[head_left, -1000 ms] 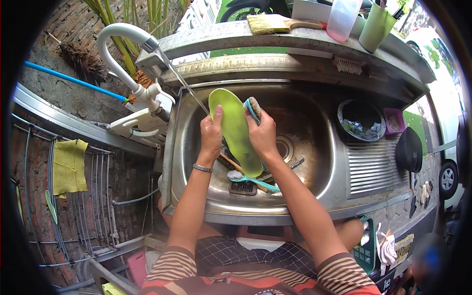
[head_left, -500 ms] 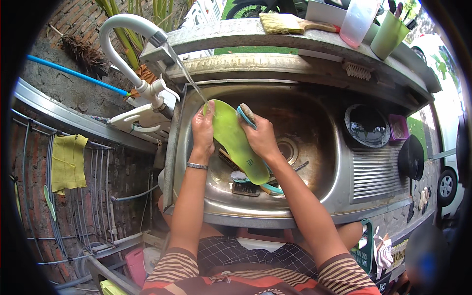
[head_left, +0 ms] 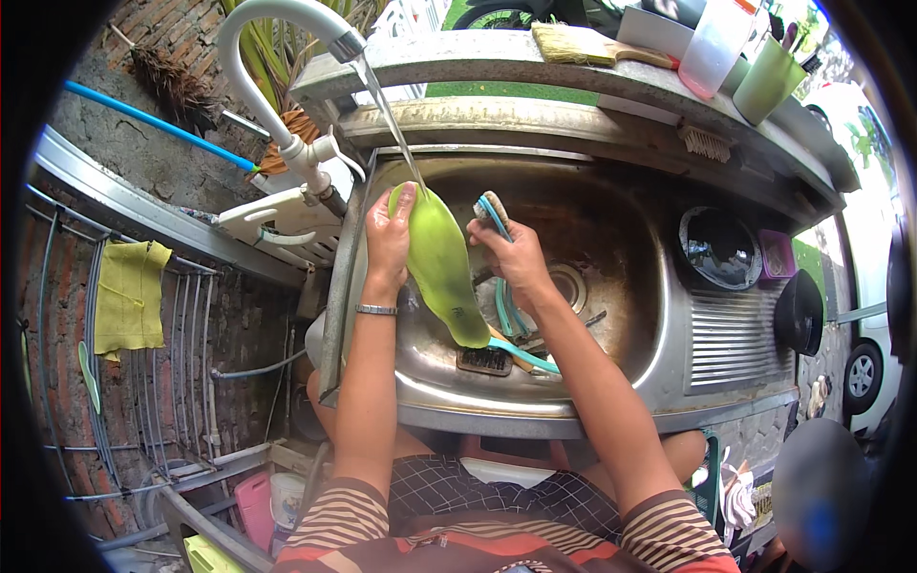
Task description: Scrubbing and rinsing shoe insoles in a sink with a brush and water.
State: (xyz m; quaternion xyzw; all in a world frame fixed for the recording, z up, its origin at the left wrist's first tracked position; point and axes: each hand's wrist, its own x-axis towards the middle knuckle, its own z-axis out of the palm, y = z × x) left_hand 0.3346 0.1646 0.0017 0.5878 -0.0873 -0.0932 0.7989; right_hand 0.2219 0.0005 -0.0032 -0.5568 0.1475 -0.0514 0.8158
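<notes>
A lime-green shoe insole [head_left: 441, 272] hangs lengthwise over the sink, with my left hand [head_left: 389, 229] pinching its upper end. Water from the faucet [head_left: 346, 43] runs down onto that end. To the insole's right, my right hand [head_left: 513, 256] is closed around a small blue scrub brush [head_left: 493, 212], its bristles pointing up and apart from the insole. Below, in the metal sink [head_left: 611, 315], lie a dark-bristled brush [head_left: 485, 360] and a turquoise brush handle [head_left: 527, 357], both partly covered.
A ribbed drainboard [head_left: 740, 329] on the right carries a black round basin [head_left: 718, 248] and a pink container [head_left: 777, 254]. Along the back shelf are a wide paintbrush [head_left: 602, 46] and a green cup [head_left: 769, 81]. A yellow cloth [head_left: 131, 296] hangs on the left rack.
The brush has come away from the insole, upward and slightly right. My left hand has turned the insole a bit steeper, its lower end now further left. The whole view has shifted slightly.
</notes>
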